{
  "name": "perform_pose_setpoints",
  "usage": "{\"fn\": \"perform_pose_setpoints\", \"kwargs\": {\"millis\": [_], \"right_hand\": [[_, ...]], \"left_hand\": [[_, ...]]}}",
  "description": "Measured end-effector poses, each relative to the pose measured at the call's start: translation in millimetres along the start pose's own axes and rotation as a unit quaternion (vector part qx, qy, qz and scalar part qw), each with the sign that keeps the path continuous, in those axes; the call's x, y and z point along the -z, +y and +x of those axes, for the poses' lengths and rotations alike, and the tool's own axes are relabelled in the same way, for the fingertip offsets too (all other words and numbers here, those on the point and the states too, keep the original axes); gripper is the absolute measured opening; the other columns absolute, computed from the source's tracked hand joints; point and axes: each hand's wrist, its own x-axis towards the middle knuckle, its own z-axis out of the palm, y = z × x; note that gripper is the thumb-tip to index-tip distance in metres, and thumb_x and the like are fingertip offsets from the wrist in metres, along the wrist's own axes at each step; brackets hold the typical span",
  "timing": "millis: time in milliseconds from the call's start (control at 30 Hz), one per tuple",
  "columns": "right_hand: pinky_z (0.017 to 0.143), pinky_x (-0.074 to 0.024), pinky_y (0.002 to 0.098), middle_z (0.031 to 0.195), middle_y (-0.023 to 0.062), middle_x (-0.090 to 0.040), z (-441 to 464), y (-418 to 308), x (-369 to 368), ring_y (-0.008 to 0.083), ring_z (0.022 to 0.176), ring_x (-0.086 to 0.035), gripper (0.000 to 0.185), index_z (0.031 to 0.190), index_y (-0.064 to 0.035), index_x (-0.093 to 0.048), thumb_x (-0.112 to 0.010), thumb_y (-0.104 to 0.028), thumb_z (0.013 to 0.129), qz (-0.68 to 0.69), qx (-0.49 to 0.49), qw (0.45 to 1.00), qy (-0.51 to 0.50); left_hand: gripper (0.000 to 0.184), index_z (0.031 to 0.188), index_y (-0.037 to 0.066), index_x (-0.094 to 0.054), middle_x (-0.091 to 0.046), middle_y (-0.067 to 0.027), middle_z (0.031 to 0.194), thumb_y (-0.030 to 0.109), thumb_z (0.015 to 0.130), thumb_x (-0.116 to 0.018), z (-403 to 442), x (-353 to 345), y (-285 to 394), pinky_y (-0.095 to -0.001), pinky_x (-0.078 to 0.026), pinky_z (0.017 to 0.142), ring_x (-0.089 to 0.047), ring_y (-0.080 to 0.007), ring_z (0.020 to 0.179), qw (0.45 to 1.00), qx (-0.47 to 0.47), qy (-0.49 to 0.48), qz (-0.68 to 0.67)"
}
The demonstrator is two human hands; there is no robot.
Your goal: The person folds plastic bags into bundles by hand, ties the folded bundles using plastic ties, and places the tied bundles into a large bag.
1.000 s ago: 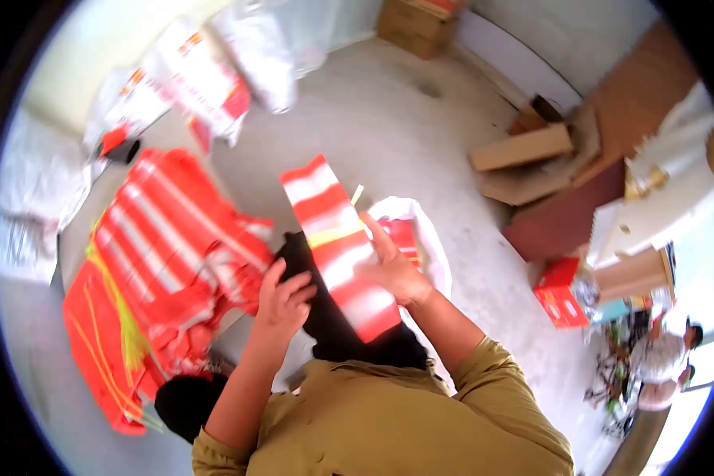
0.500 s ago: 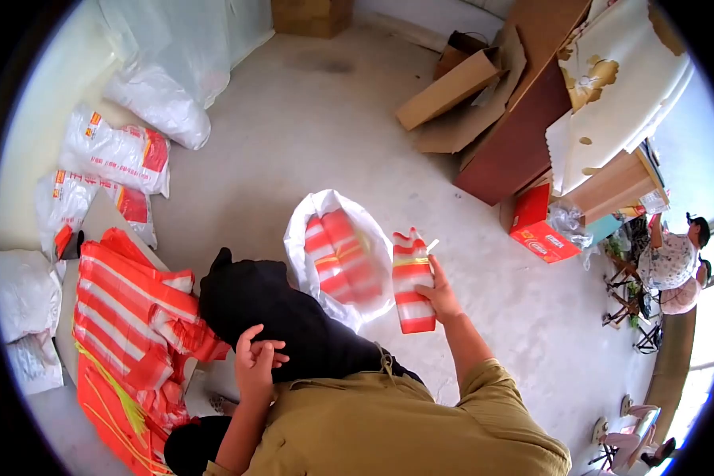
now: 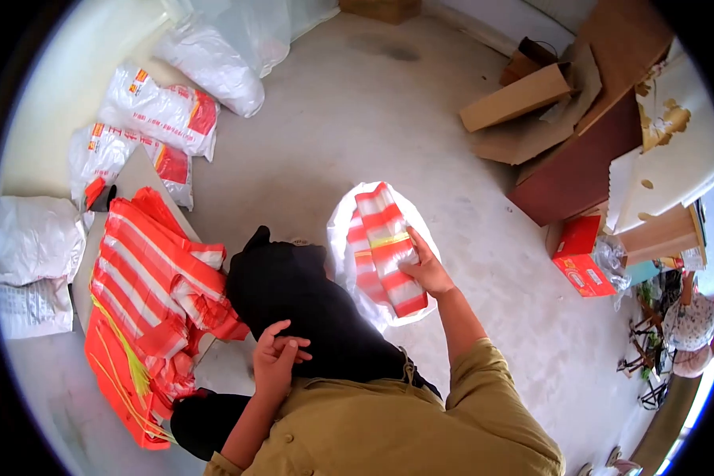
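Observation:
My right hand [image 3: 431,271] grips a folded bundle of red-and-white striped plastic bags [image 3: 386,247] with a yellow band around its middle. The bundle is over the mouth of a white sack [image 3: 342,224] on the floor, and another striped bundle [image 3: 365,274] shows inside, partly hidden. Loosely curled, with its fingers apart and nothing in it, my left hand [image 3: 277,362] hovers by my black-clad leg. Left of that leg lies a pile of striped plastic bags [image 3: 147,254], with yellow ties [image 3: 131,365] on it.
Stuffed white sacks [image 3: 163,111] lie along the left wall. Opened cardboard [image 3: 523,99] leans by a brown wooden cabinet [image 3: 591,163] at the upper right. Beside it are a red box [image 3: 583,258] and, farther right, a seated person [image 3: 690,321].
My right hand has carried the striped bundle from the right of the white sack to over its mouth. My left hand keeps its loose curl. The whole view has shifted.

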Motion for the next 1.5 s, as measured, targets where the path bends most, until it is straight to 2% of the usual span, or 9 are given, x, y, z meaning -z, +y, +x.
{"fn": "perform_pose_setpoints", "kwargs": {"millis": [33, 167, 333, 433, 767, 967, 1133, 1400, 1500], "right_hand": [[0.119, -0.0384, 0.0360, 0.165, 0.0146, -0.039, 10.2, 14.2, -1.0, 0.0280, 0.153, -0.036, 0.088, 0.165, -0.0095, -0.030, -0.069, 0.001, 0.087, 0.019, -0.043, 0.999, 0.003], [0.120, -0.0391, 0.0394, 0.157, 0.0186, -0.048, 31.9, 130.1, 15.2, 0.0332, 0.147, -0.044, 0.087, 0.159, -0.0084, -0.042, -0.074, -0.007, 0.079, -0.183, -0.124, 0.970, 0.096], [0.119, -0.0409, 0.0416, 0.150, 0.0218, -0.055, 37.0, 153.2, 13.1, 0.0377, 0.140, -0.051, 0.079, 0.153, -0.0092, -0.051, -0.074, -0.011, 0.077, -0.260, -0.114, 0.948, 0.145], [0.118, -0.0418, 0.0410, 0.157, 0.0187, -0.050, 54.5, 144.3, 15.4, 0.0375, 0.143, -0.050, 0.089, 0.163, -0.0188, -0.035, -0.074, -0.011, 0.084, -0.325, -0.134, 0.931, 0.099], [0.124, -0.0351, 0.0437, 0.164, 0.0152, -0.041, 46.7, 102.8, 0.2, 0.0382, 0.150, -0.040, 0.068, 0.160, -0.0193, -0.042, -0.058, -0.011, 0.094, -0.376, -0.175, 0.903, 0.114], [0.130, -0.0176, 0.0505, 0.173, 0.0159, -0.020, 11.8, 91.1, -45.6, 0.0371, 0.160, -0.018, 0.050, 0.156, -0.0208, -0.048, -0.045, -0.019, 0.106, -0.613, -0.092, 0.784, -0.042], [0.130, -0.0040, 0.0529, 0.177, 0.0144, -0.007, 10.8, 99.8, -49.3, 0.0361, 0.163, -0.003, 0.053, 0.161, -0.0248, -0.040, -0.042, -0.031, 0.109, -0.658, -0.116, 0.736, -0.106], [0.130, -0.0027, 0.0530, 0.177, 0.0157, -0.003, 28.3, 110.4, -42.6, 0.0386, 0.163, 0.001, 0.067, 0.167, -0.0250, -0.026, -0.047, -0.035, 0.105, -0.611, -0.192, 0.759, -0.116], [0.130, -0.0041, 0.0542, 0.177, 0.0159, -0.003, 30.8, 101.9, -50.7, 0.0390, 0.163, 0.001, 0.065, 0.167, -0.0237, -0.027, -0.047, -0.033, 0.106, -0.622, -0.192, 0.754, -0.094]], "left_hand": [[0.037, 0.140, 0.008, -0.051, -0.077, -0.0101, 0.105, 0.003, 0.104, -0.057, 1.0, -0.8, 0.2, -0.0257, -0.053, 0.072, -0.073, -0.0151, 0.078, 1.000, 0.002, -0.001, -0.003], [0.035, 0.137, 0.007, -0.052, -0.077, -0.0112, 0.104, 0.001, 0.103, -0.057, 4.4, 1.9, 3.9, -0.0265, -0.054, 0.072, -0.073, -0.0166, 0.079, 0.999, 0.032, -0.004, -0.005], [0.033, 0.134, 0.007, -0.052, -0.077, -0.0122, 0.103, 0.000, 0.102, -0.058, 7.8, 5.1, 5.8, -0.0273, -0.055, 0.071, -0.074, -0.0180, 0.079, 0.999, 0.049, -0.013, -0.015], [0.032, 0.133, 0.007, -0.051, -0.077, -0.0125, 0.102, 0.000, 0.102, -0.058, 9.9, 5.5, 5.3, -0.0271, -0.055, 0.069, -0.074, -0.0185, 0.077, 0.998, 0.052, -0.020, -0.014], [0.032, 0.132, 0.007, -0.052, -0.077, -0.0124, 0.102, -0.001, 0.102, -0.059, 9.1, 6.0, 2.4, -0.0257, -0.054, 0.067, -0.075, -0.0182, 0.077, 0.998, 0.052, -0.022, -0.039], [0.033, 0.133, 0.008, -0.052, -0.077, -0.0119, 0.102, -0.001, 0.102, -0.059, 8.3, 4.5, 4.7, -0.0263, -0.055, 0.068, -0.075, -0.0182, 0.077, 0.998, 0.052, -0.030, -0.034], [0.033, 0.133, 0.007, -0.053, -0.077, -0.0123, 0.103, -0.001, 0.102, -0.059, 8.0, 6.7, 3.3, -0.0265, -0.055, 0.069, -0.075, -0.0184, 0.078, 0.997, 0.052, -0.033, -0.037], [0.033, 0.133, 0.007, -0.053, -0.077, -0.0136, 0.102, -0.002, 0.102, -0.058, 9.6, 6.7, -0.8, -0.0250, -0.055, 0.069, -0.075, -0.0184, 0.079, 0.996, 0.055, -0.030, -0.068], [0.028, 0.131, 0.006, -0.052, -0.076, -0.0166, 0.096, 0.003, 0.104, -0.057, 10.5, 7.5, -3.3, -0.0322, -0.059, 0.067, -0.075, -0.0232, 0.074, 0.997, 0.047, -0.034, -0.044]]}}
